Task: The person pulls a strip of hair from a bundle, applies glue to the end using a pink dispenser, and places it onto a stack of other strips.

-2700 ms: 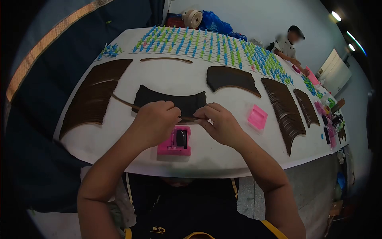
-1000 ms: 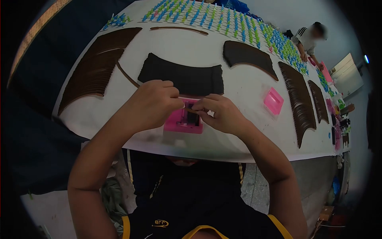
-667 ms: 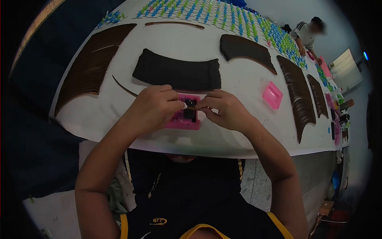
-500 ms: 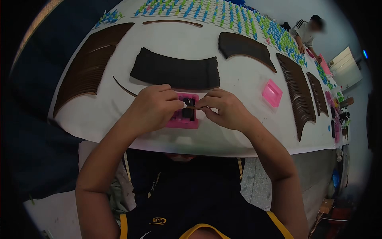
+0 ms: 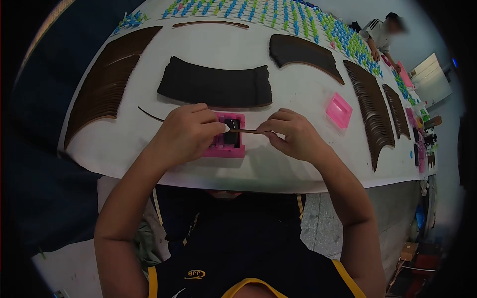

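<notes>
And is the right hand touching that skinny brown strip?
Touching. The head view shows the right hand pinching the thin brown strip between thumb and fingers, and the strip reaches left over the pink box.

Held strip [image 5: 248,131]: brown, right here over the pink
Open box [image 5: 223,154]: bright pink, and a glossy black block [image 5: 231,136] inside
Desk [image 5: 293,174]: plain white
Middle stack [image 5: 216,83]: charcoal black, look, brown along its lower edge
Left stack [image 5: 107,74]: deep brown, finely lined
Clips [image 5: 278,15]: blue and green rows, pink dots
Shirt [image 5: 238,253]: black, yellow trim
</notes>
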`<control>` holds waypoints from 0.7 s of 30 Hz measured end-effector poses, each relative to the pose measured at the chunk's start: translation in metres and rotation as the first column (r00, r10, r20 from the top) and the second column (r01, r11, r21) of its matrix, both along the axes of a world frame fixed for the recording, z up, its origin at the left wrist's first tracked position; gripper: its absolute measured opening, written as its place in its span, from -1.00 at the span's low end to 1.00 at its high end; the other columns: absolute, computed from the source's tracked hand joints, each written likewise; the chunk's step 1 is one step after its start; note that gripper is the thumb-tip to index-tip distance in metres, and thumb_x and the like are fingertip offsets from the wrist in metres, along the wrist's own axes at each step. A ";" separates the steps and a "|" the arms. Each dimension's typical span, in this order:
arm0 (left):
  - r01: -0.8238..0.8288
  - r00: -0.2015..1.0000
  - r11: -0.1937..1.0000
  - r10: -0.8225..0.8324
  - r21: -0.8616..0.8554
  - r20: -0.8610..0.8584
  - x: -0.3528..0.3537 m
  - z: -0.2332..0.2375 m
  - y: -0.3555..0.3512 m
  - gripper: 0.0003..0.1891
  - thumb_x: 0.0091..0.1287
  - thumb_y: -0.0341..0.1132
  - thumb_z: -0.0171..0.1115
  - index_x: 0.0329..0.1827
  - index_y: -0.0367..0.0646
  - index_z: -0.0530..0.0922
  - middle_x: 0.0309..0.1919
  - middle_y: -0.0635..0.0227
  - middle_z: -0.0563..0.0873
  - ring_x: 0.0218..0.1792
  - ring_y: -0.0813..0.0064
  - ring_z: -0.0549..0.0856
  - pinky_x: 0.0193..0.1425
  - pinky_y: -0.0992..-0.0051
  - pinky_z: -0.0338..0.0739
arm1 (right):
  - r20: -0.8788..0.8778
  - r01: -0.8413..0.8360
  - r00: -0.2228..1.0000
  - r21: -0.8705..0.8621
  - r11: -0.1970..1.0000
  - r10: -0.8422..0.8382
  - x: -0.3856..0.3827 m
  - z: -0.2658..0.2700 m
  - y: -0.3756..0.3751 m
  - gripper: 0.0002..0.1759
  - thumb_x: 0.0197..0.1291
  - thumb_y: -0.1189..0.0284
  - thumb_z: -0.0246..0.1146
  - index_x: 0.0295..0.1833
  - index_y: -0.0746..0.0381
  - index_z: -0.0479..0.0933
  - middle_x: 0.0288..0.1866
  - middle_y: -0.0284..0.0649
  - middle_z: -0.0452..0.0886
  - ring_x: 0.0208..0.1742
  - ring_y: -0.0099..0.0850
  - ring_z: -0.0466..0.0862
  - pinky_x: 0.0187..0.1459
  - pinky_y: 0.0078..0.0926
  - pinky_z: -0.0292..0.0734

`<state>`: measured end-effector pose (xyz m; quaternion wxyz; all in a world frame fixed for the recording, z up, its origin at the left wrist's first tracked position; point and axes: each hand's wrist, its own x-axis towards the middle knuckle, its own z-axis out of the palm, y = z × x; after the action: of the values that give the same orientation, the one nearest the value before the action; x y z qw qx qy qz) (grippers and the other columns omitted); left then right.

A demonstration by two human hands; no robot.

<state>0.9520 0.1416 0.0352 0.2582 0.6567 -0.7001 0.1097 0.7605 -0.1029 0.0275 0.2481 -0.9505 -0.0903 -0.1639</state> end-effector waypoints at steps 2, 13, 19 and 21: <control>0.006 1.000 1.000 -0.006 -0.010 -0.005 0.000 -0.002 -0.002 -0.81 0.12 -0.53 0.44 -0.20 -0.11 0.82 -0.35 0.34 0.76 -0.23 0.27 0.74 -0.16 0.26 0.71 | -0.013 0.010 1.000 -0.010 1.000 -0.011 -0.016 0.002 -0.013 -0.70 0.16 0.65 0.41 -0.01 0.15 0.79 -0.21 -0.23 0.77 -0.09 -0.19 0.75 -0.05 -0.21 0.72; 0.027 0.999 0.999 -0.028 -0.020 -0.030 -0.001 -0.004 -0.007 -0.80 0.11 -0.56 0.43 -0.22 -0.12 0.82 -0.36 0.33 0.76 -0.23 0.27 0.74 -0.17 0.27 0.71 | -0.041 0.277 0.958 -0.125 0.953 -0.284 -0.111 0.013 -0.077 -0.76 0.09 0.72 0.38 -0.11 0.26 0.73 -0.28 -0.18 0.70 -0.19 -0.18 0.70 -0.14 -0.23 0.63; 0.029 0.999 0.999 -0.030 -0.019 -0.039 -0.002 -0.001 -0.009 -0.78 0.09 -0.58 0.43 -0.21 -0.11 0.82 -0.34 0.35 0.77 -0.25 0.28 0.73 -0.18 0.27 0.70 | -0.006 0.261 0.964 -0.151 0.953 -0.265 -0.115 0.012 -0.079 -0.77 0.09 0.71 0.38 -0.13 0.26 0.72 -0.28 -0.17 0.70 -0.20 -0.17 0.69 -0.12 -0.22 0.64; 0.020 0.999 1.000 -0.020 0.008 -0.033 -0.002 0.001 -0.008 -0.77 0.09 -0.58 0.43 -0.21 -0.11 0.82 -0.34 0.35 0.77 -0.26 0.28 0.72 -0.18 0.28 0.70 | -0.001 0.264 0.964 -0.156 0.952 -0.267 -0.115 0.011 -0.079 -0.77 0.09 0.71 0.38 -0.13 0.26 0.71 -0.28 -0.17 0.69 -0.20 -0.17 0.69 -0.11 -0.23 0.64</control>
<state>0.9500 0.1331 0.0358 0.2678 0.6525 -0.7027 0.0933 0.6456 -0.1817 0.0387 0.1503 -0.9721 0.0287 -0.1776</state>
